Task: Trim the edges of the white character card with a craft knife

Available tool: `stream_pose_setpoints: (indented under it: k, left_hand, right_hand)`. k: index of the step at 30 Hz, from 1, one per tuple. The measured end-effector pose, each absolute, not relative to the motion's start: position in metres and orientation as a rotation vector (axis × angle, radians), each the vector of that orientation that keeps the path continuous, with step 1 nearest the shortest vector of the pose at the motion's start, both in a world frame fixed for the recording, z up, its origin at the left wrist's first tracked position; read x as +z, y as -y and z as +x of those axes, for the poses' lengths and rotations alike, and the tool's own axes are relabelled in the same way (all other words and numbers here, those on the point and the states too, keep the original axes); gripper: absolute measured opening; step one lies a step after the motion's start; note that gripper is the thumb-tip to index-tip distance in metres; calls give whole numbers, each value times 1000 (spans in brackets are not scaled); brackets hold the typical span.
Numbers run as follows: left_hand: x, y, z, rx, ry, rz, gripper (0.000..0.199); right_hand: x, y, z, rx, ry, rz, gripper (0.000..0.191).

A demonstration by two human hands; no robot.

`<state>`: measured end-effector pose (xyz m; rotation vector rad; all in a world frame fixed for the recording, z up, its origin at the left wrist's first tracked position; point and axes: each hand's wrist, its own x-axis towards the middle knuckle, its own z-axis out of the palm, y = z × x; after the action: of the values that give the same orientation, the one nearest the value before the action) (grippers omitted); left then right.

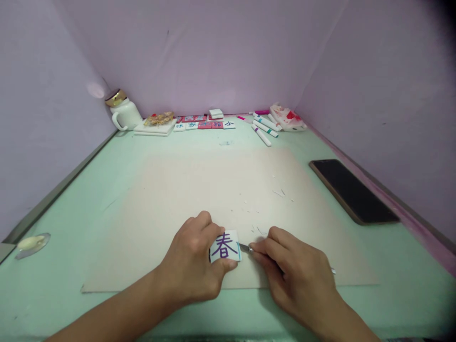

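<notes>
A small white square tile with a purple character and a blue line near its right edge lies over the near part of a beige board. My left hand grips the tile by its top and bottom edges, between finger and thumb. In my right hand is a small craft knife, pinched near its blade. The blade's tip meets the tile's right edge. Thin white shavings are scattered on the board beyond my right hand.
A phone lies at the right. Along the back are a white mug, lettered tiles, several markers and a plastic bag. Further left sits a stack of white sheets. A small oval dish is at the left edge.
</notes>
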<state>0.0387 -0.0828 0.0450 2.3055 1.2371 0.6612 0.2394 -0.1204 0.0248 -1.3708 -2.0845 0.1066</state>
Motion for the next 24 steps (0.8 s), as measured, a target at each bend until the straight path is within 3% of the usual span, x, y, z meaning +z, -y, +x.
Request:
stream_pose_setpoints:
  k: [24]
  left_hand:
    - [46, 83, 39, 633, -1258, 2323, 19]
  right_hand:
    - [25, 125, 241, 151, 2050, -1387, 23]
